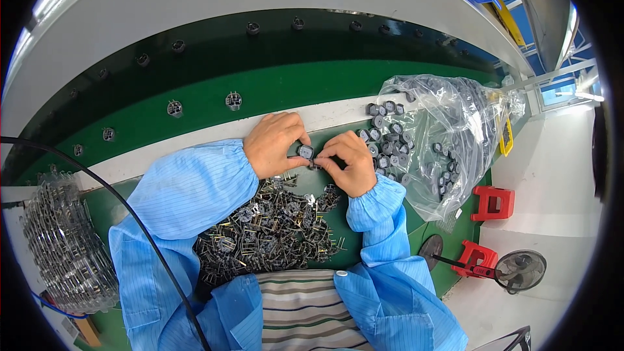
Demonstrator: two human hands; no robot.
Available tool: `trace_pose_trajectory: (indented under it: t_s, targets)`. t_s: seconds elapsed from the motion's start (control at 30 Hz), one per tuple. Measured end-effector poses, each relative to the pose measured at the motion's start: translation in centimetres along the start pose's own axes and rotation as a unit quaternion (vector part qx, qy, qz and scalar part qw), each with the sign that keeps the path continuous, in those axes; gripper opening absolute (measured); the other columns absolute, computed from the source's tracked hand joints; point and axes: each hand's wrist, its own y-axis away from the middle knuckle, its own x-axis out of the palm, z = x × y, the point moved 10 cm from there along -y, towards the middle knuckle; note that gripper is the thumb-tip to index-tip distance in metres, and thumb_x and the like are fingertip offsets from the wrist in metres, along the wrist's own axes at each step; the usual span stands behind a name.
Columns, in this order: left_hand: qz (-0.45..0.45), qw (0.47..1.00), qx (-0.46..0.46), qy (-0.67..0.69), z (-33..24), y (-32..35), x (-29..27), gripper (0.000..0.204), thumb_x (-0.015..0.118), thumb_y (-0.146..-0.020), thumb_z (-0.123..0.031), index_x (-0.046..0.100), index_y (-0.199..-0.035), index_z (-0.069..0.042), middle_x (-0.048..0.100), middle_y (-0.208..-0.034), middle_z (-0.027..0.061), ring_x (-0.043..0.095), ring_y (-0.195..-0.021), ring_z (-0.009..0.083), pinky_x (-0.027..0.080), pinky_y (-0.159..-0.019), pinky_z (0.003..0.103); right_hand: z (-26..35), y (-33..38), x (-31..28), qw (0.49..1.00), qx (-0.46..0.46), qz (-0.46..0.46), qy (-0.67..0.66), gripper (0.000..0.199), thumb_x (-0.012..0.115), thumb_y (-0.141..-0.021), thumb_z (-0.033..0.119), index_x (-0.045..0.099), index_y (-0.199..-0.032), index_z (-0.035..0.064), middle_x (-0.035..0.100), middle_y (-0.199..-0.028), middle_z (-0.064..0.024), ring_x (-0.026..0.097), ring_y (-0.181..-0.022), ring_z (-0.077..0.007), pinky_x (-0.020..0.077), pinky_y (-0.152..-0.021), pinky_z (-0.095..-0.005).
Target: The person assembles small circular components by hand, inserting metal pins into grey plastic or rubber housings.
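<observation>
My left hand (pixel 274 143) and my right hand (pixel 348 161) meet over the green bench, both pinching one small grey round core part (pixel 305 151) between thumbs and fingertips. A thin metal clip seems to sit under the part at my right fingertips. Below my hands lies a heap of dark metal clips (pixel 270 231) between my blue sleeves. To the right of my right hand, loose grey round cores (pixel 385 136) spill from a clear plastic bag (pixel 448 136).
A green conveyor belt (pixel 273 88) runs behind the bench and carries several assembled parts, such as one (pixel 233 100). A clear bag of metal clips (pixel 65 247) sits at the left. Red stools (pixel 493 203) and a floor fan (pixel 520 270) stand at the right. A black cable (pixel 130 214) crosses my left arm.
</observation>
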Motion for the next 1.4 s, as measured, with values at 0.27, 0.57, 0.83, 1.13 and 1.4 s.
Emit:
trace_pose_trajectory:
  t_s: [0.27, 0.57, 0.83, 1.13, 1.4]
  targets:
    - [-0.01, 1.0, 0.006, -0.011, -0.4, 0.1, 0.1, 0.037, 0.092, -0.071, -0.029, 0.072, -0.096, -0.012, 0.061, -0.099, 0.0028, 0.06, -0.102, 0.0246, 0.044, -0.089, 0.041, 0.5, -0.8, -0.1, 0.995, 0.012, -0.095, -0.009, 0.015, 0.085, -0.075, 0.01, 0.072, -0.084, 0.01, 0.068, -0.089, -0.002, 0.062, -0.087, -0.0248, 0.042, -0.074, -0.0387]
    - [-0.013, 1.0, 0.009, -0.02, -0.6, 0.1, 0.2, 0.037, 0.093, -0.071, -0.03, 0.072, -0.096, -0.012, 0.061, -0.098, 0.0021, 0.06, -0.101, 0.0242, 0.044, -0.088, 0.04, 1.4, -0.8, -0.2, 0.995, -0.006, -0.092, 0.031, 0.016, 0.082, -0.075, 0.009, 0.07, -0.085, 0.0093, 0.066, -0.09, -0.0018, 0.062, -0.089, -0.025, 0.0421, -0.073, -0.039]
    - [-0.008, 1.0, -0.005, -0.024, -0.4, -0.1, 0.4, 0.035, 0.092, -0.071, -0.028, 0.072, -0.095, -0.013, 0.061, -0.097, 0.0025, 0.06, -0.101, 0.0247, 0.043, -0.088, 0.041, 2.2, -0.5, 0.5, 0.991, 0.002, -0.093, 0.097, 0.015, 0.081, -0.076, 0.007, 0.07, -0.086, 0.0085, 0.064, -0.085, -0.0035, 0.06, -0.083, -0.0268, 0.0446, -0.072, -0.0402]
    - [-0.051, 0.997, -0.049, 0.007, 1.3, -0.2, -1.7, 0.034, 0.091, -0.071, -0.023, 0.071, -0.096, -0.01, 0.062, -0.101, 0.0049, 0.061, -0.104, 0.0273, 0.043, -0.091, 0.04, 0.0, 0.6, -4.7, 0.946, 0.101, -0.163, 0.261, 0.029, 0.079, -0.081, 0.005, 0.07, -0.108, 0.006, 0.067, -0.105, -0.01, 0.062, -0.098, -0.0318, 0.0465, -0.083, -0.0422]
    - [-0.119, 0.966, -0.151, -0.175, 5.7, -0.3, -7.3, 0.035, 0.087, -0.076, -0.018, 0.069, -0.105, -0.01, 0.06, -0.11, 0.0077, 0.056, -0.107, 0.0296, 0.04, -0.092, 0.042, -2.4, 1.2, -2.5, 0.977, 0.076, -0.142, 0.138, 0.034, 0.078, -0.077, -0.001, 0.07, -0.11, 0.0021, 0.063, -0.108, -0.0135, 0.06, -0.101, -0.0368, 0.0515, -0.084, -0.0453]
